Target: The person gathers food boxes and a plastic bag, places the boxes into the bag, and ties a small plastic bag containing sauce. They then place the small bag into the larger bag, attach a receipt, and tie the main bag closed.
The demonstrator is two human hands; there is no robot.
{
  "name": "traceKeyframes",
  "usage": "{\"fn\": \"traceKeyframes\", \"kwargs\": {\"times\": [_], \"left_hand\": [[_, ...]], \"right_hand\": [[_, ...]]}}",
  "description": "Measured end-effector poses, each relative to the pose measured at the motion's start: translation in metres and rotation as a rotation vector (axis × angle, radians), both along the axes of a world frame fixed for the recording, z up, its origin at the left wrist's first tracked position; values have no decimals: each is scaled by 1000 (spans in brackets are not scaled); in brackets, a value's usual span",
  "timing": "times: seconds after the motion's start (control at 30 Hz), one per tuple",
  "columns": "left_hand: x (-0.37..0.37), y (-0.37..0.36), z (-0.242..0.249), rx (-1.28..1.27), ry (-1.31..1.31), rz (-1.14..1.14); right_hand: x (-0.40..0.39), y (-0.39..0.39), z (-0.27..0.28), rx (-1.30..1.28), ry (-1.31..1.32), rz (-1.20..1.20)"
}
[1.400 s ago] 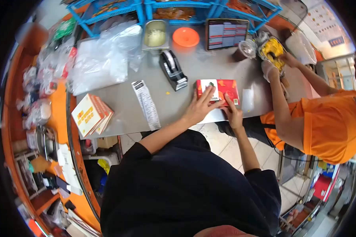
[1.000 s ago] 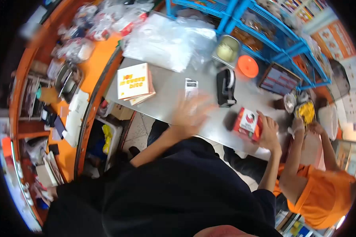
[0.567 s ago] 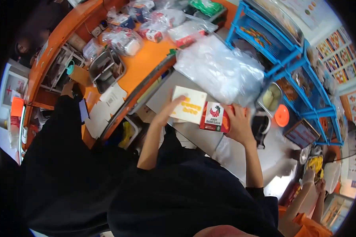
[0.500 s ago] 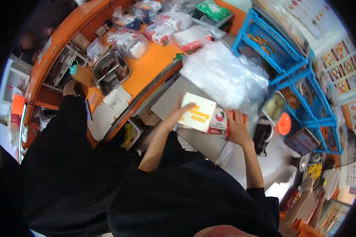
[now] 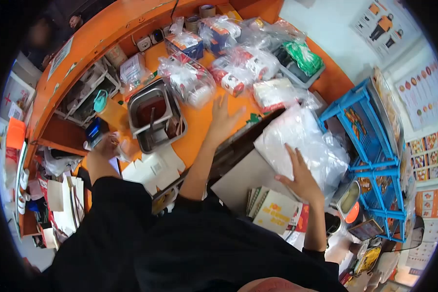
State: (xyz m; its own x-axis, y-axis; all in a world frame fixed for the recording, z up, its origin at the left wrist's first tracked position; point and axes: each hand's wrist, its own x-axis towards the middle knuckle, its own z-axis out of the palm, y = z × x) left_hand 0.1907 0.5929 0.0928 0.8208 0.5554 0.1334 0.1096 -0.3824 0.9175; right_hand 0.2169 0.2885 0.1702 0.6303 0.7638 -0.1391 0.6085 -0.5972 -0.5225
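Observation:
My left hand [image 5: 223,119] is open with fingers spread, above the orange counter [image 5: 199,138]. It holds nothing and is nearest to a plastic-wrapped bundle [image 5: 194,82] and a steel tub [image 5: 178,131] with a handled utensil in it. My right hand [image 5: 301,177] is also open, its fingers against or just over the stack of clear plastic bags [image 5: 289,138]; contact is hard to tell. Below that hand, white boxes with yellow lettering [image 5: 276,212] lie on the grey surface [image 5: 241,180], beside a red box [image 5: 302,219].
A co-worker's hand [image 5: 108,146] is at the left, by a bottle with a teal lid [image 5: 101,100]. Flat white cardboard [image 5: 153,170] lies on the counter. Several bagged packages stand at the back. Blue crates [image 5: 365,126] rise on the right, near a steel pan [image 5: 348,199].
Both hands have let go of the white and red boxes, which now lie on the grey surface. My left hand has reached forward over the counter; my right hand has moved toward the bags. The view has shifted.

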Motion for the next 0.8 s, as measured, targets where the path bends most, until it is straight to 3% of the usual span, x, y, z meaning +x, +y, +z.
{"fn": "traceKeyframes", "kwargs": {"times": [0.1,0.17,0.23,0.3,0.37,0.4,0.5,0.57,0.6,0.67,0.8], "left_hand": [[92,105,-2,-15,-82,60],[137,175,17,-23,-178,225],[183,224,17,107,-286,902],[219,314,-14,292,157,1125],[217,359,-12,169,448,1102],[238,379,-32,167,446,1095],[237,474,-102,334,454,657],[218,397,-59,-662,-730,811],[208,374,-43,-658,-731,816],[190,342,-24,-877,-1034,874],[176,310,-10,-1036,-1095,772]], "right_hand": [[-3,28,-8,-70,47,-4],[-3,34,-16,-103,50,5],[-2,34,-23,-188,102,51],[-3,32,-28,-215,111,45],[-3,32,-30,-241,274,-5],[-3,34,-31,-243,286,-27],[1,34,-42,-186,300,-27],[4,36,-44,-151,335,-42],[6,38,-45,-158,350,-60],[11,42,-45,-155,348,-78],[21,51,-42,-183,421,-159]]}}
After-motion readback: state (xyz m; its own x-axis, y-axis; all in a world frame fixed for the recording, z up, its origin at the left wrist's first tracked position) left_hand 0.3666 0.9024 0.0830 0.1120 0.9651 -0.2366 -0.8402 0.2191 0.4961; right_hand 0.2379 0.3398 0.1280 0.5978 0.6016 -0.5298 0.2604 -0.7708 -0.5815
